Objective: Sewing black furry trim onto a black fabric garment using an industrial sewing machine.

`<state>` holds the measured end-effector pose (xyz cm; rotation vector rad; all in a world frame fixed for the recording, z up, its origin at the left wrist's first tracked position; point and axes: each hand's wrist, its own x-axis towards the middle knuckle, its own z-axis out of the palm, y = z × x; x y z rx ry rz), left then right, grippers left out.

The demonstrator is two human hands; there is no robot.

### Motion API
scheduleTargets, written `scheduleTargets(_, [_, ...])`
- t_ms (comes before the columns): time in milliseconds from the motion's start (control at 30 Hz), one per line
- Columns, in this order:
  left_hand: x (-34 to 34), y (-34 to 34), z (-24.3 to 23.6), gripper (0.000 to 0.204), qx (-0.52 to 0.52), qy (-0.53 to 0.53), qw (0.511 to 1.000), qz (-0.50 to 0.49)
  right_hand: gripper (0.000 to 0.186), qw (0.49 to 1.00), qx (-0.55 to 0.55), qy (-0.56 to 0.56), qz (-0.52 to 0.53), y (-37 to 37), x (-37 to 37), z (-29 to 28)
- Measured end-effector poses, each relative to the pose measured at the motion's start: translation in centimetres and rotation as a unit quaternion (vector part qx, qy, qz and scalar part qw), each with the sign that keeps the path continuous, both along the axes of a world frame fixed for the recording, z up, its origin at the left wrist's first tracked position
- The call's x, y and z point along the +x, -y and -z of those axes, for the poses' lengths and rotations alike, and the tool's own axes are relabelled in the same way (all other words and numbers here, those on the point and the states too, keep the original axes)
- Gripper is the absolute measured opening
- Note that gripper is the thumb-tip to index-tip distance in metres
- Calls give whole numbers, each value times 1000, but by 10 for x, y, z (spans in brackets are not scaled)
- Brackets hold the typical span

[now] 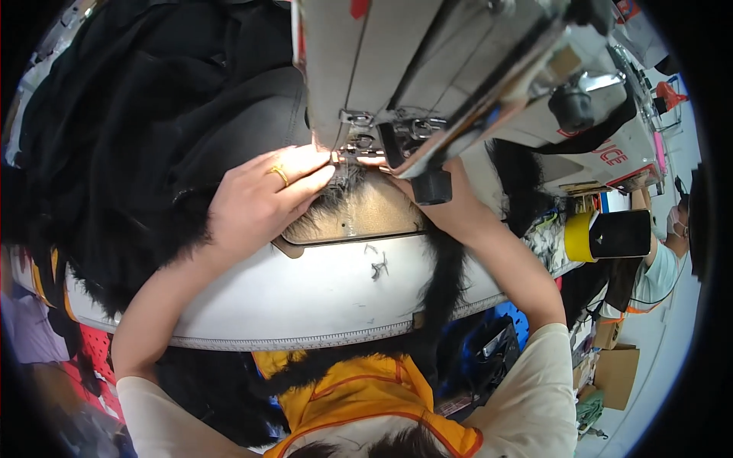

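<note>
At the sewing machine, my left hand lies by the presser foot, a gold ring on one finger. Its fingers are closed on the edge of a black fabric, which spreads over the left side of the table. Dark fur sticks out beneath the fingers. My right hand reaches in from the other side of the needle area; the machine head and a black knob hide most of its fingers. A black fur strip hangs down past the right wrist over the table edge.
The white table has a curved front edge with a measuring tape along it. Loose fur tufts lie on top. At right are a yellow tape roll, a dark-faced device and a cardboard box. Another person sits farther right.
</note>
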<state>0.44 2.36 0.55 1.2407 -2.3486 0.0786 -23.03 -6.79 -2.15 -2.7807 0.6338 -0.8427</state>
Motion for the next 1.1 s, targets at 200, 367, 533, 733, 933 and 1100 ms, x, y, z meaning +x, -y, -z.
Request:
scheduleTargets(200, [3,-2,6,31,23,-12,1000,10,17,980,194,26,22,-16,14,-8])
scheduleTargets(367, [1,-2,10,30,6,-39,999,3,23,992,113,43,-37,-10,15,-8])
scheduleTargets(533, [0,-5,4,27,-4,-26,1000,4,22,976,213,37,-1,-26,23,-21])
scheduleTargets(733, [-5,-6,5,25,-6,30,999,-16,22,994,-82,-55,-45,-16,15,-14])
scheduleTargets(933, [-8,-4,7,30,-9,5,999,-52,16,997,-63,30,-40,-12,20,-11])
scheduleTargets(1100, [-10,-1,9,29,-8,5,998,-60,8,985,-159,-46,-37,-10,19,-12])
